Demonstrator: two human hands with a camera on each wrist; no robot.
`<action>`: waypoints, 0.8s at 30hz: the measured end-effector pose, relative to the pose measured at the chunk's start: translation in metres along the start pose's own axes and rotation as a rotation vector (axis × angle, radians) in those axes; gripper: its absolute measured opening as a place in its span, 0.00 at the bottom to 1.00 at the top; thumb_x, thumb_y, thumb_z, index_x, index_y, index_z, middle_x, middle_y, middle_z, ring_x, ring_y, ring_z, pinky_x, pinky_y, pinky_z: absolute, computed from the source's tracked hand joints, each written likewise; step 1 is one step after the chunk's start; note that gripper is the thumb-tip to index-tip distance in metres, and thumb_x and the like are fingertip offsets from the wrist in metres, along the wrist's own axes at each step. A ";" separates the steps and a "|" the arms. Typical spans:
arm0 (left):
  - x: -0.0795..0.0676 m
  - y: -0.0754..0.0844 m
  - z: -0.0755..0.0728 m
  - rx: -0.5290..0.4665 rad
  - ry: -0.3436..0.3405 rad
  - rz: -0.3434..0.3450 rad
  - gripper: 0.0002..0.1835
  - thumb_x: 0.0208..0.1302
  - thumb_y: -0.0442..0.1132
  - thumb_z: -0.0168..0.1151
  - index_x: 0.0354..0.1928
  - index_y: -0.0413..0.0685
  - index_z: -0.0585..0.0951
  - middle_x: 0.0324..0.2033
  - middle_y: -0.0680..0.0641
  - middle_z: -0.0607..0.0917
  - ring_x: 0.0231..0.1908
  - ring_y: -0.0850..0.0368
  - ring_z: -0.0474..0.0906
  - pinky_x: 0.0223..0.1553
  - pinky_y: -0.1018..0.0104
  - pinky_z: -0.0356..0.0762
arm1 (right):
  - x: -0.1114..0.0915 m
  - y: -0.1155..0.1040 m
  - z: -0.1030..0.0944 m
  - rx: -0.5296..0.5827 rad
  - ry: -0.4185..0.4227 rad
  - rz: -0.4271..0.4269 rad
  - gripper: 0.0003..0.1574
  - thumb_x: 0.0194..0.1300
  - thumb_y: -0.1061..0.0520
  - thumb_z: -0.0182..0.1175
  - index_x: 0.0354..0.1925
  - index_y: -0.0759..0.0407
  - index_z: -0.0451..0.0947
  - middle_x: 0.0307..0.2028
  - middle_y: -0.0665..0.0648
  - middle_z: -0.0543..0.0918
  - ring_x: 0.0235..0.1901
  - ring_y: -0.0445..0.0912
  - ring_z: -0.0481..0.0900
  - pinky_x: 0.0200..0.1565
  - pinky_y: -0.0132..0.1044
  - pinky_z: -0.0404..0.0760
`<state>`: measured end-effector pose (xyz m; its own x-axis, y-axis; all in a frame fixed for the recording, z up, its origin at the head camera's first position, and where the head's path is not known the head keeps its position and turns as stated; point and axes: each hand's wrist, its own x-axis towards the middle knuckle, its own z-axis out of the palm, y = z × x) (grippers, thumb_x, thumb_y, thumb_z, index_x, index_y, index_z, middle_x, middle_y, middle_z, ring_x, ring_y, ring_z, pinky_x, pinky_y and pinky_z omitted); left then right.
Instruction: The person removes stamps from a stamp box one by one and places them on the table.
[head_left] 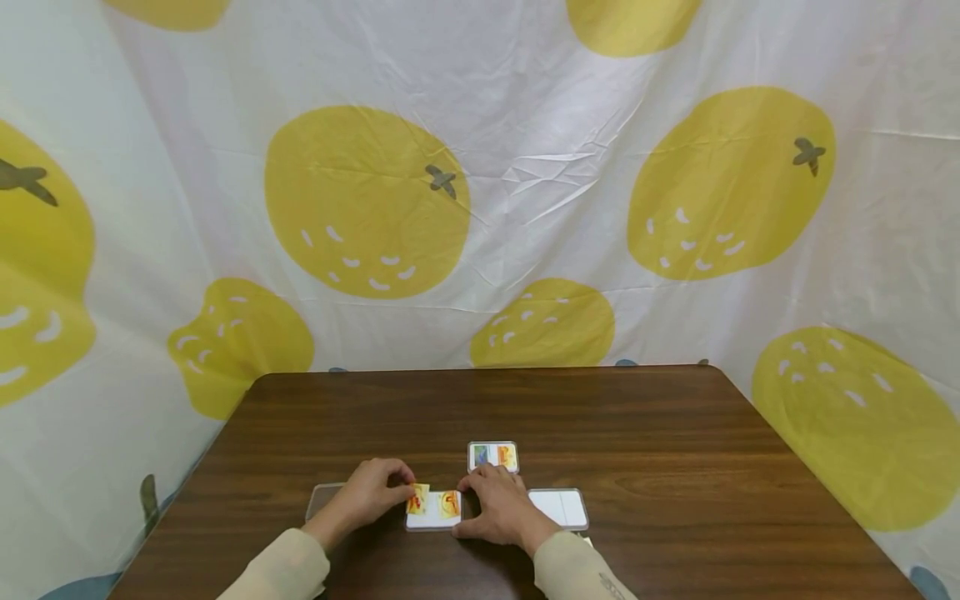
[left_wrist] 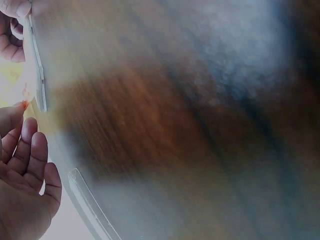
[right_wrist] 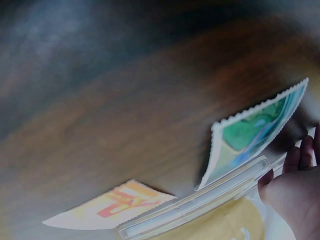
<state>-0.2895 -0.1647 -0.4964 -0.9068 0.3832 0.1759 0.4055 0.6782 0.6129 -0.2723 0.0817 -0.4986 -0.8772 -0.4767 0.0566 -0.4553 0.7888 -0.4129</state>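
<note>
Between thumb and fingertips my left hand (head_left: 367, 493) pinches a small yellow-orange stamp (head_left: 421, 497) over the left half of a white-backed clear case (head_left: 435, 525). A similar stamp (head_left: 449, 504) lies on the case's right half. My right hand (head_left: 498, 505) grips that case by its right side, thumb at the near corner and fingers at the far one. In the left wrist view the held stamp (left_wrist: 26, 102) is largely cut off by the frame's edge. Two loose perforated stamps, one green-blue (right_wrist: 250, 135) and one orange (right_wrist: 110, 207), show on the table in the right wrist view.
Beyond my right hand is a case (head_left: 492, 445) holding a blue-green and an orange stamp. Another white-backed case (head_left: 572, 508) lies to the right, partly behind my right hand. A clear cover (head_left: 324, 493) sits left, partly under my left hand. The brown table (head_left: 675, 450) meets a lemon-print curtain.
</note>
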 end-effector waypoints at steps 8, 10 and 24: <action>0.000 0.000 0.000 -0.007 -0.015 -0.019 0.05 0.60 0.40 0.69 0.30 0.50 0.82 0.26 0.58 0.80 0.29 0.63 0.73 0.34 0.64 0.71 | 0.000 0.000 0.000 0.006 -0.007 0.004 0.34 0.51 0.36 0.73 0.51 0.49 0.79 0.54 0.53 0.75 0.60 0.56 0.69 0.60 0.60 0.62; 0.000 0.000 -0.001 -0.010 -0.018 -0.023 0.05 0.60 0.40 0.69 0.30 0.50 0.82 0.26 0.58 0.80 0.29 0.62 0.73 0.34 0.64 0.71 | 0.000 0.000 0.000 0.003 -0.007 0.003 0.34 0.50 0.36 0.73 0.51 0.49 0.79 0.54 0.53 0.75 0.59 0.56 0.69 0.60 0.60 0.62; -0.005 0.003 -0.016 -0.217 -0.110 -0.093 0.06 0.60 0.39 0.70 0.30 0.44 0.84 0.30 0.53 0.81 0.28 0.58 0.71 0.28 0.63 0.69 | 0.001 0.001 0.001 0.001 -0.010 0.008 0.35 0.51 0.35 0.73 0.52 0.49 0.79 0.55 0.54 0.75 0.60 0.56 0.69 0.60 0.60 0.62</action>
<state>-0.2857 -0.1747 -0.4829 -0.9160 0.3998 0.0335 0.2761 0.5676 0.7756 -0.2733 0.0822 -0.4998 -0.8792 -0.4744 0.0438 -0.4480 0.7921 -0.4145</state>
